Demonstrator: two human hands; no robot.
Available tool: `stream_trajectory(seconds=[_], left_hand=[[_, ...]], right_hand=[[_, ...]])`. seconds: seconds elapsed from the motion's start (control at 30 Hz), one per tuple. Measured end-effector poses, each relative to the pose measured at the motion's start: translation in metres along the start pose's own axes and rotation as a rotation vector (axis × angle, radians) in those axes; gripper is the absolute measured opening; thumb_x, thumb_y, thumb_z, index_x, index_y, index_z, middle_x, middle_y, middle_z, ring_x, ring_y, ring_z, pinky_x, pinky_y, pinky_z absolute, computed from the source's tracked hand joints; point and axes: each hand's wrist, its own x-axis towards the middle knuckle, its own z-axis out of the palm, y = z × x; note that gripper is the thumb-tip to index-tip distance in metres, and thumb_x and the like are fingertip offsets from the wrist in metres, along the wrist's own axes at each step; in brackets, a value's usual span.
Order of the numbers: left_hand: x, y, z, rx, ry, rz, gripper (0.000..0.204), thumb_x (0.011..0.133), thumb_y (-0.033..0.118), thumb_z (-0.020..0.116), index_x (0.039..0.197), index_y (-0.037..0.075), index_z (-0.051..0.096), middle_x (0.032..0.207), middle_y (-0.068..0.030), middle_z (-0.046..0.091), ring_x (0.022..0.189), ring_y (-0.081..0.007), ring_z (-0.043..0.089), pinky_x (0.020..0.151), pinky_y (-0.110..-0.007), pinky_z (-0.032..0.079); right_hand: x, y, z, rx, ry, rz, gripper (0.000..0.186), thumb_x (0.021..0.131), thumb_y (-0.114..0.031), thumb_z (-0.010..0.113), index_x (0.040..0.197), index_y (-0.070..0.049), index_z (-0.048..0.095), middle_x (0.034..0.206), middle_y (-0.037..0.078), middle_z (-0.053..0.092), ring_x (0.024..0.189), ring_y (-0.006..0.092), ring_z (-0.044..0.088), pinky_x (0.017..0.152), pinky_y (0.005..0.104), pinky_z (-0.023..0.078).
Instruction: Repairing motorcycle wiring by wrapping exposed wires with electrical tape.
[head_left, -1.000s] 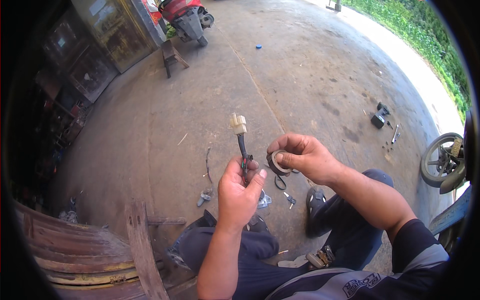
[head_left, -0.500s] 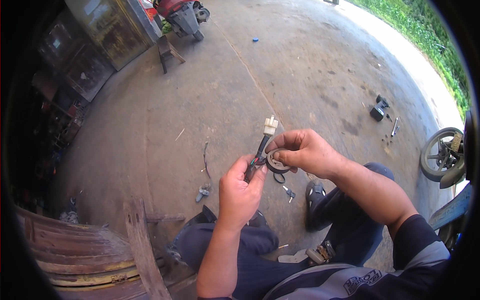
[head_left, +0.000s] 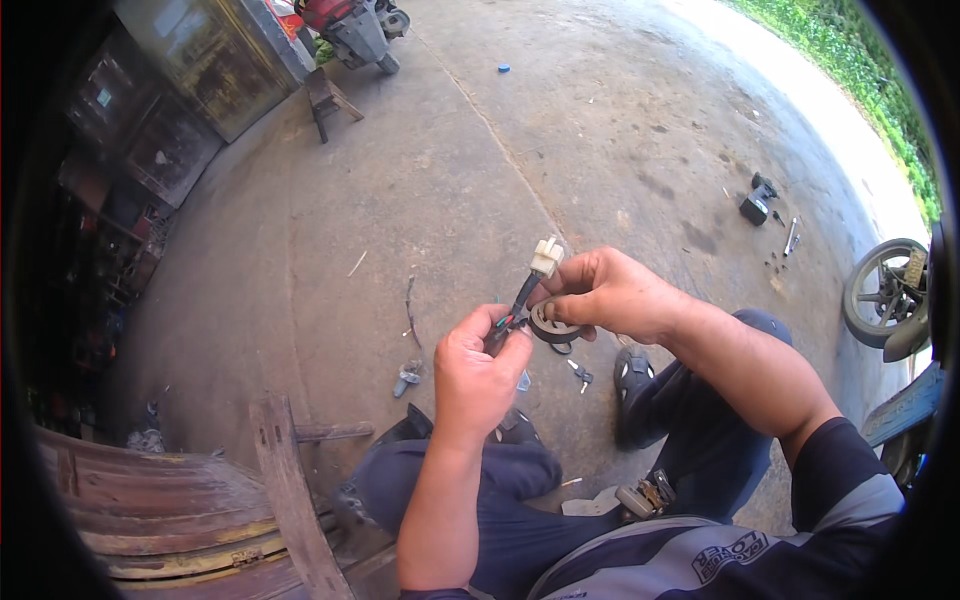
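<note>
My left hand (head_left: 478, 375) is closed around a wiring harness (head_left: 524, 293) wrapped in black tape, with red and green wires showing by the thumb. A white plastic connector (head_left: 546, 257) tops the harness, pointing up and away from me. My right hand (head_left: 615, 298) grips a roll of black electrical tape (head_left: 553, 325) by its ring, fingers over the rim. The roll sits right against the harness, close to the left thumb. Whether a strip of tape runs between roll and wires is hard to make out.
On the concrete floor lie keys (head_left: 581, 374), a wire piece (head_left: 411, 311), a black cordless tool (head_left: 759, 199) and a wrench (head_left: 792, 237). A wooden bench (head_left: 285, 490) stands at near left. A motorcycle wheel (head_left: 884, 300) is at right, a small stool (head_left: 330, 102) far left.
The right hand and tape roll have shifted slightly, and the roll's ring is tilted flatter. The connector has dipped a little to the right. The whole view has moved slightly.
</note>
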Motion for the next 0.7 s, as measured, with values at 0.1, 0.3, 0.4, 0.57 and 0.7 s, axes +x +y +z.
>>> stream_trajectory(seconds=[0.1, 0.3, 0.4, 0.57, 0.7], left_hand=[[0.001, -0.001, -0.006, -0.309, -0.017, -0.053, 0.016, 0.099, 0.003, 0.071, 0.114, 0.0, 0.072, 0.088, 0.0028, 0.067, 0.067, -0.0022, 0.053, 0.058, -0.023, 0.041], [0.0, 0.002, -0.013, -0.598, -0.096, -0.138, 0.016, 0.098, 0.002, 0.07, 0.114, 0.003, 0.07, 0.086, 0.0025, 0.064, 0.061, -0.003, 0.048, 0.055, -0.022, 0.037], [-0.002, 0.004, -0.009, -0.582, -0.091, -0.144, 0.016, 0.099, 0.003, 0.07, 0.115, 0.003, 0.07, 0.087, 0.0021, 0.065, 0.061, -0.0029, 0.049, 0.055, -0.022, 0.037], [-0.002, 0.004, -0.008, -0.584, -0.067, -0.138, 0.015, 0.1, 0.004, 0.071, 0.115, 0.003, 0.07, 0.087, 0.0031, 0.065, 0.061, -0.0027, 0.048, 0.055, -0.022, 0.037], [0.001, 0.005, -0.007, -0.503, -0.044, -0.074, 0.025, 0.102, 0.004, 0.068, 0.126, -0.001, 0.069, 0.093, 0.0015, 0.065, 0.071, -0.0055, 0.05, 0.065, -0.023, 0.041]], right_hand=[[-0.002, 0.001, -0.001, 0.109, -0.123, -0.008, 0.026, 0.101, -0.011, 0.071, 0.124, 0.0, 0.077, 0.093, -0.001, 0.074, 0.079, 0.0068, 0.064, 0.07, 0.0239, 0.053], [-0.007, -0.003, 0.005, 0.361, -0.185, 0.038, 0.042, 0.103, -0.015, 0.069, 0.141, 0.001, 0.062, 0.126, 0.011, 0.07, 0.107, 0.0133, 0.066, 0.086, 0.0316, 0.06], [-0.008, 0.006, 0.017, 0.147, -0.207, -0.132, 0.049, 0.102, -0.022, 0.071, 0.143, 0.001, 0.056, 0.134, 0.015, 0.064, 0.116, 0.0172, 0.063, 0.091, 0.0353, 0.059], [-0.007, 0.019, 0.026, -0.233, -0.008, -0.323, 0.052, 0.1, -0.029, 0.075, 0.137, 0.001, 0.056, 0.116, 0.012, 0.068, 0.101, 0.0182, 0.065, 0.085, 0.0379, 0.057], [-0.008, 0.015, 0.028, -0.283, 0.108, -0.249, 0.05, 0.099, -0.032, 0.079, 0.132, 0.001, 0.062, 0.102, 0.01, 0.07, 0.088, 0.0179, 0.067, 0.078, 0.0381, 0.056]])
